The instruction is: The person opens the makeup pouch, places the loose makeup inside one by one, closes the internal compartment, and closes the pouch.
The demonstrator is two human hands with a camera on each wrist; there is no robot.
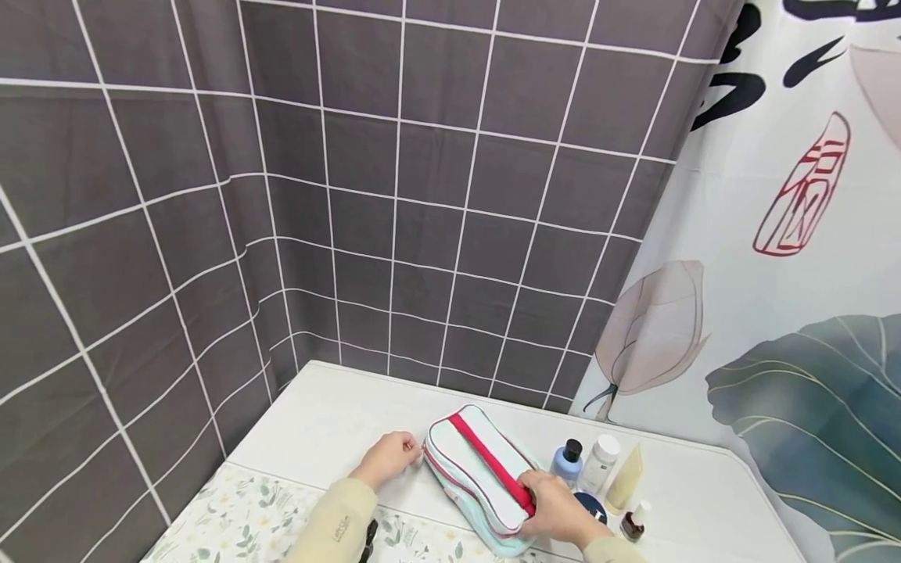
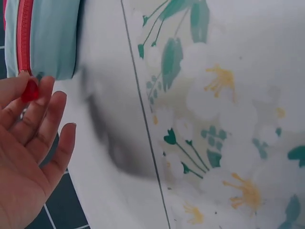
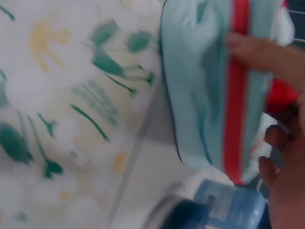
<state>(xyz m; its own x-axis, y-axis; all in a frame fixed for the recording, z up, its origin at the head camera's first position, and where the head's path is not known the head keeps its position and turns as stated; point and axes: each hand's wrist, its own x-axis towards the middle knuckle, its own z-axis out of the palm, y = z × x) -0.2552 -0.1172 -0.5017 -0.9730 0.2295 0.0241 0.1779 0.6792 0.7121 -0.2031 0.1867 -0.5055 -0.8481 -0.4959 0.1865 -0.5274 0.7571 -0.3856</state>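
A light-blue and white zippered toiletry bag point(image 1: 445, 444) with a red strap point(image 1: 486, 460) across its top lies slanted on the white table. At the bag's far-left end is my left hand point(image 1: 389, 459). Its thumb and forefinger pinch the red zipper pull point(image 2: 30, 91), by the end of the red zipper point(image 2: 24, 40); the other fingers are loosely bent. My right hand point(image 1: 556, 504) grips the near-right end of the bag, thumb on the side by the zipper point(image 3: 234, 114) and fingers over the top at the strap. The zipper looks closed where it shows.
Right of the bag stand a blue bottle point(image 1: 566, 467) with a black cap, a white bottle point(image 1: 599, 467), a pale yellow tube point(image 1: 624, 483) and a small brown bottle point(image 1: 631, 530). A dark blue round item point(image 1: 591, 508) is partly behind my right hand. A floral cloth point(image 1: 246, 512) covers the near side.
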